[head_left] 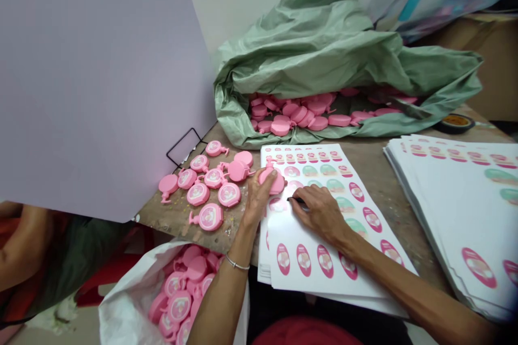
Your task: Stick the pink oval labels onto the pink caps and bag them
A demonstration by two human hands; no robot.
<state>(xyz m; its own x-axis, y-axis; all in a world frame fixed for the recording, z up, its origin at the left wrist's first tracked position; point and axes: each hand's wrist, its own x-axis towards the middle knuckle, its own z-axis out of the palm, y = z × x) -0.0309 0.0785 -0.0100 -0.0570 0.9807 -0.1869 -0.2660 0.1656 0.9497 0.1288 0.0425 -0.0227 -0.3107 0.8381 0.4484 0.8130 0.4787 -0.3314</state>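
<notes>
Worn wooden bench [376,183] carries a crumpled green plastic bag [307,59] full of plain pink plastic caps [291,116]; below its edge, a white sack [121,302] holds caps with round labels [178,306]. Left hand [259,199] grasps a pink cap [273,180] on a sheet of oval stickers [311,285]; right hand [319,215] pinches a small dark tool [292,199] against the sheet.

black item [294,200] mostly hidden, sheets [457,210] cut off
</notes>
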